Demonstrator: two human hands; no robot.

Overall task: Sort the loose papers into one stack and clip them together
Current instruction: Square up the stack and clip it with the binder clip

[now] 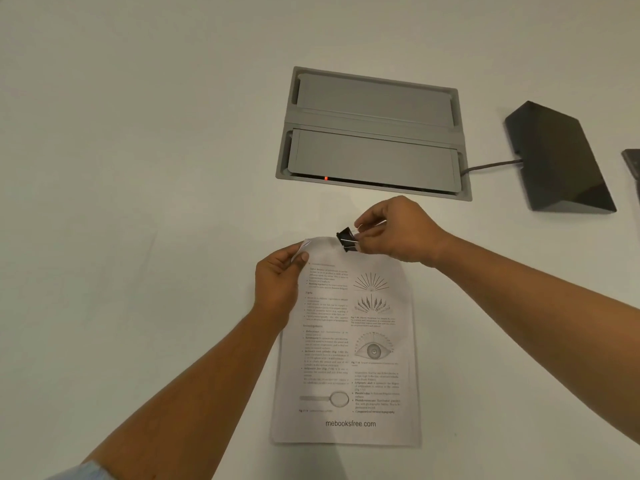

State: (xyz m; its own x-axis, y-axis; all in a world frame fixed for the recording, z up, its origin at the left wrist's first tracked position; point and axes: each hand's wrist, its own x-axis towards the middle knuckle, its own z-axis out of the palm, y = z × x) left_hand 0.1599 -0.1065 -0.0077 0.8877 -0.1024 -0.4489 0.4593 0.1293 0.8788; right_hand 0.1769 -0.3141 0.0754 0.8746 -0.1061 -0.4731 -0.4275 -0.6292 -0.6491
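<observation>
Seen from above, looking down on a pale worktop (138, 168). Near the middle, a stack of papers (346, 375) lying flat, long side running from near to far, top sheet printed with two columns of text, a fan of rays, an eye diagram and a web address along the near edge.

Left hand (277, 282) at the far left corner of the stack, fingers (298, 252) closed narrow on that corner and lifting it slightly off the worktop, so the far edge curls upward.

Right hand (394, 230) just beyond the far edge of the stack, right of the left hand. Fingers pinched on the wire handles of a black binder clip (347, 239), held above the worktop with its black body toward the lifted paper edge. Touching the paper or just short of it: cannot tell. Mouth of the clip wide or closed: also cannot tell.

Farther away, a grey cable hatch (374, 133) set flush in the worktop, two flat lids, a small red light glowing in the near slot. To its right, a dark wedge-shaped box (561, 157) with a grey cable (491, 165) running from it into the hatch. At the right edge, a sliver of another dark object (632, 168), too cropped to identify.

Bare forearms reaching in from the near side; a bit of light blue sleeve (79, 471) at the near left corner.
</observation>
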